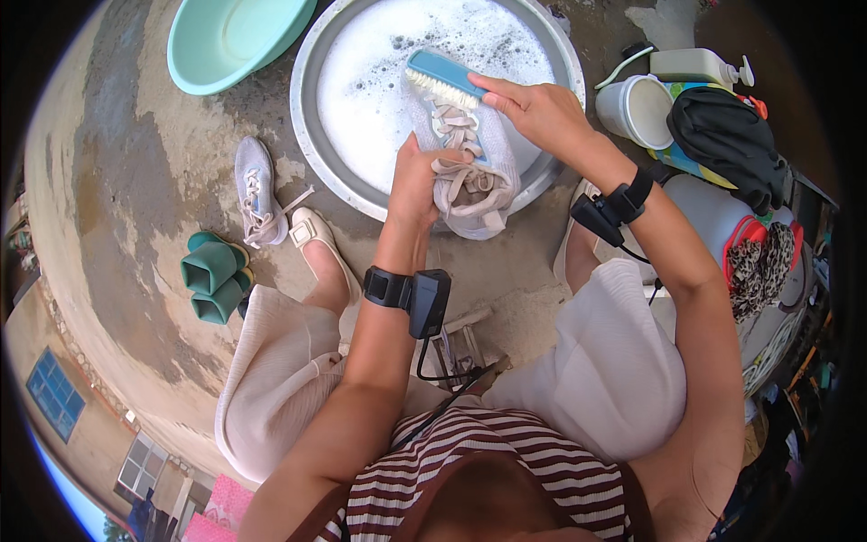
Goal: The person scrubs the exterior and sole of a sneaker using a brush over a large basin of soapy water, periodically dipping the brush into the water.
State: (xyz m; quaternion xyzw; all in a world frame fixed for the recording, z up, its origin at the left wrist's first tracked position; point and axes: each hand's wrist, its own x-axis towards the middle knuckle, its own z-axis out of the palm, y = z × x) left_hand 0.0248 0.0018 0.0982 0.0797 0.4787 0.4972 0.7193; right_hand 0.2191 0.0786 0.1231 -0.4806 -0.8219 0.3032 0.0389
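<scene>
A pale grey lace-up sneaker point(498, 152) is held over the near side of a round metal basin point(306, 146) of foamy water point(359, 101). My left hand point(418, 177) grips it from the left, the thumb across its beige laces point(458, 129). In my right hand point(542, 112) is a blue scrubbing brush point(443, 73). Its white bristles point(443, 93) rest against the toe end of the sneaker, which they partly hide. Left of the basin, the matching sneaker point(256, 179) lies on the concrete with one lace trailing.
A mint-green plastic tub point(230, 47) stands at the upper left. Green boots point(215, 274) are beside my left foot. On the right are a white bucket point(637, 112), a pump bottle point(694, 66), a black cloth bag point(728, 135) and a leopard-print cloth point(758, 278).
</scene>
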